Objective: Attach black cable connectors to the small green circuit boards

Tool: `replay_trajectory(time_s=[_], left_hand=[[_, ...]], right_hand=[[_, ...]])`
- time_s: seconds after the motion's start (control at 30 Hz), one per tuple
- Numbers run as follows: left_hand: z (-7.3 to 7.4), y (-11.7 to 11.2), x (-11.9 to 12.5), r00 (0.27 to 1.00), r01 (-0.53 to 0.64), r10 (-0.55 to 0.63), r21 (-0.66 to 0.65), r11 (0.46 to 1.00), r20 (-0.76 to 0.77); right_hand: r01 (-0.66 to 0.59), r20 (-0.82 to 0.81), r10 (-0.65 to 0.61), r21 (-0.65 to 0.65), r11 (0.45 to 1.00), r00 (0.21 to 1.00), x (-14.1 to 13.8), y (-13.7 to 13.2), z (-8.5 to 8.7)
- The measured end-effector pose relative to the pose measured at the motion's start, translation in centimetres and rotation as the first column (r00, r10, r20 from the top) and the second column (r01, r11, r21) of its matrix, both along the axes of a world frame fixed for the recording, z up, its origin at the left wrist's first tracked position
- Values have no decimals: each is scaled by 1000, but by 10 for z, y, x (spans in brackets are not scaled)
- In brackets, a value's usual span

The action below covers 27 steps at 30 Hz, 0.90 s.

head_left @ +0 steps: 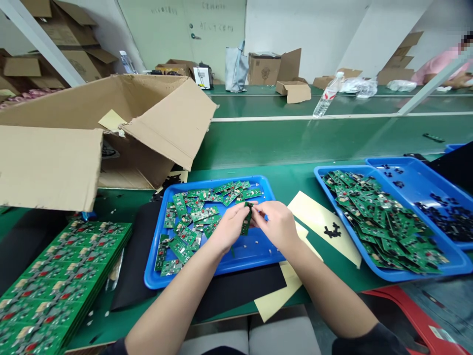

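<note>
Over the middle blue tray, my left hand grips a small green circuit board that stands nearly upright. My right hand is closed at the board's right edge, its thumb and fingertips pinched together. Whatever sits between those right fingertips is too small or hidden to make out. Loose circuit boards lie scattered across the left and back of this tray. To the right, on a cream paper sheet, rests a cluster of small black pieces.
A second blue tray on the right is heaped with boards; behind it another tray holds black parts. Stacked board panels stand at left. A large open carton is behind them. A water bottle stands on the ledge.
</note>
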<state>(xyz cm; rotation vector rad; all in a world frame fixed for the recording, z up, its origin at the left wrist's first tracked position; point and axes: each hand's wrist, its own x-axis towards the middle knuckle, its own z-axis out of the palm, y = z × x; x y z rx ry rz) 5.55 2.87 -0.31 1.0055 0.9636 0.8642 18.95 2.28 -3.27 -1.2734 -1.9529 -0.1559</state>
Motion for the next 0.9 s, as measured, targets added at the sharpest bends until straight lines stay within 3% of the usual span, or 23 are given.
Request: replay_trajectory(time_s=[0.3, 0.57, 0.9], left_hand=[[-2, -1, 1, 998, -46, 47, -42, 998, 41], [-2, -1, 0, 1000, -24, 24, 8, 1000, 8], [-10, 3, -2, 973, -36, 91, 253, 967, -211]], right_hand=[[-12, 16, 12, -6, 1000, 1000, -2, 0, -1], [0, 45, -1, 24, 1000, 999, -2, 0, -2], [26, 14, -26, 38, 999, 1000, -6, -3, 1]])
